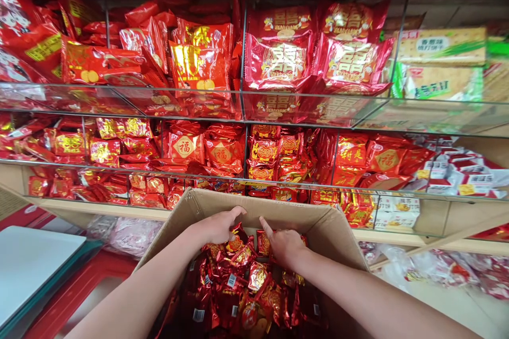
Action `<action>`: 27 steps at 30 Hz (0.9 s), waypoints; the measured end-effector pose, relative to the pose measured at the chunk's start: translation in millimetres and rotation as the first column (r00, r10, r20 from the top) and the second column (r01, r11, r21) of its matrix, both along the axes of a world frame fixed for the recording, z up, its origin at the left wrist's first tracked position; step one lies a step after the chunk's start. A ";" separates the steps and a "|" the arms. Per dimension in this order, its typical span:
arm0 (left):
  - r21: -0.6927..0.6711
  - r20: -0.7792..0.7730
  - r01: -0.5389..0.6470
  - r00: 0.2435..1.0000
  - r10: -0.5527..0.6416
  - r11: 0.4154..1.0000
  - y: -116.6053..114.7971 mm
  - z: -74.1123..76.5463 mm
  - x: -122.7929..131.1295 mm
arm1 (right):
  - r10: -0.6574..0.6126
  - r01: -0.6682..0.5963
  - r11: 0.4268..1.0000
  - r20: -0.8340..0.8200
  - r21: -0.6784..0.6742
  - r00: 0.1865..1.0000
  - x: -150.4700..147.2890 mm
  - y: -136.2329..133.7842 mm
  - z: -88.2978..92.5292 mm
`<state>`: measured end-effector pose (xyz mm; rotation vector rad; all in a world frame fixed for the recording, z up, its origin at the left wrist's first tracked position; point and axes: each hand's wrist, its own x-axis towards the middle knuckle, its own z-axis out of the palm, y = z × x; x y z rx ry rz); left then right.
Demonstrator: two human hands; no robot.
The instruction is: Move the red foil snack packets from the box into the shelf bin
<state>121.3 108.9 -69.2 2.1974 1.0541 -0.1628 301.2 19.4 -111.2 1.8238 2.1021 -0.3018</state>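
A cardboard box [318, 217] stands in front of me, holding many shiny red-and-gold wrapped snack packets [258, 275]. Both of my hands reach in near its far wall. My left hand [220, 226] is bent over a red snack packet [237, 238], its fingers closed against it. To the right, my right hand [285, 246] rests among the packets with its index finger stretched out and apart. Its other fingers are bent downward and partly hidden. Beside that hand, an upright red packet [263, 243] touches or nearly touches it.
Beyond the box rise shelves with clear fronts [199, 169], filled with red packets, pink-red packets [278, 58] and green-edged biscuit packs [441, 82]. White packets [473, 175] lie at right. A pale lid-like panel [35, 270] and a red frame [91, 280] stand at left.
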 end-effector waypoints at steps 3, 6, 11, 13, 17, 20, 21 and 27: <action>-0.003 0.022 -0.004 1.000 0.004 1.000 2.6 -4.9 -0.4 | -0.018 0.016 0.998 -0.028 -0.054 0.999 3.5 2.3 1.2; -0.034 0.079 -0.001 0.997 0.004 0.999 5.1 -11.1 1.4 | -0.006 -0.001 0.999 -0.125 -0.053 0.992 8.6 4.3 1.7; -0.199 0.265 0.011 0.963 0.043 0.980 4.4 -11.0 7.4 | 0.023 -0.050 0.998 -0.631 -0.025 0.775 12.4 5.7 5.3; -0.235 0.328 0.014 0.942 0.066 0.972 3.2 -6.3 9.3 | -0.009 0.009 1.000 -0.727 -0.004 0.686 11.9 6.9 7.8; -0.255 0.410 0.008 0.906 0.101 0.967 2.0 4.9 11.7 | -0.038 0.095 0.995 -0.812 0.022 0.582 12.0 11.0 11.7; -0.319 0.460 0.013 0.876 0.143 0.948 0.6 13.7 13.4 | -0.079 0.136 0.991 -0.869 -0.013 0.489 13.9 13.5 14.1; -0.362 0.466 0.013 0.869 0.169 0.932 -0.2 16.7 14.0 | -0.098 0.152 0.988 -0.884 -0.030 0.457 14.6 14.0 14.9; -0.584 0.496 0.085 0.824 0.273 0.807 -5.3 25.3 15.7 | -0.202 0.184 0.970 -0.951 -0.161 0.236 16.5 15.5 18.5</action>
